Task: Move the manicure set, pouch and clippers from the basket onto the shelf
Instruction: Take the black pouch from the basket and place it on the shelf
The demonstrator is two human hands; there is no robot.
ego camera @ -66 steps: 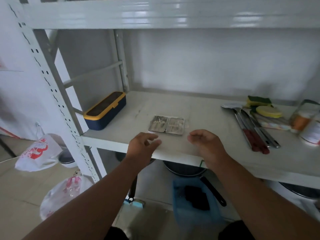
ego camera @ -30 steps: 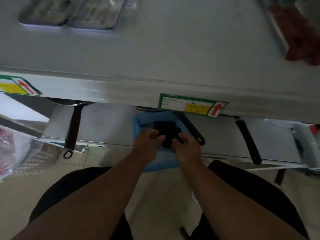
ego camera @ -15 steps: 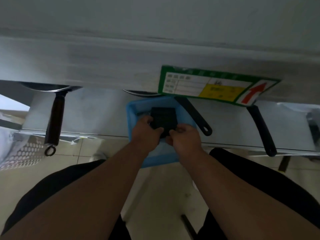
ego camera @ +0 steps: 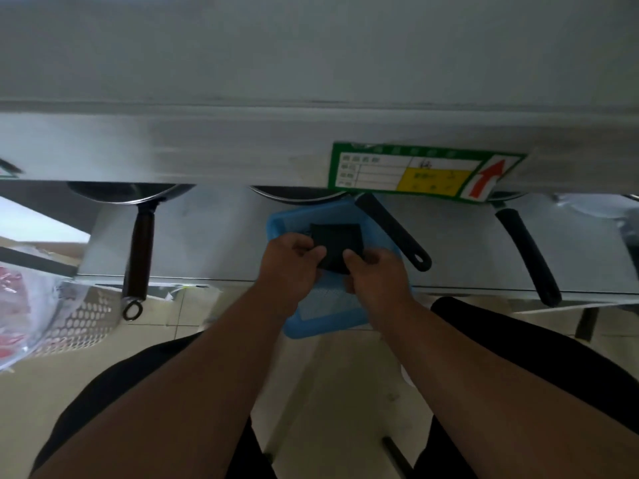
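Both hands pinch the black pouch (ego camera: pixel 337 245) from opposite sides: left hand (ego camera: pixel 288 267) w/ thumb on its left edge, right hand (ego camera: pixel 375 276) w/ thumb on its near right corner. Pouch sits just above the blue basket (ego camera: pixel 323 321), directly under the hands. Pan handle (ego camera: pixel 392 231) just right of the hands, another pan handle (ego camera: pixel 138 257) well left. Shelf edge (ego camera: pixel 207 146) w/ green label (ego camera: pixel 420 174) beyond the hands.

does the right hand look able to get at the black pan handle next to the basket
Probably yes. The pan handle lies just right of the right hand with nothing between them, but both hands are gripping the black pouch over the blue basket, so it would have to let go first.
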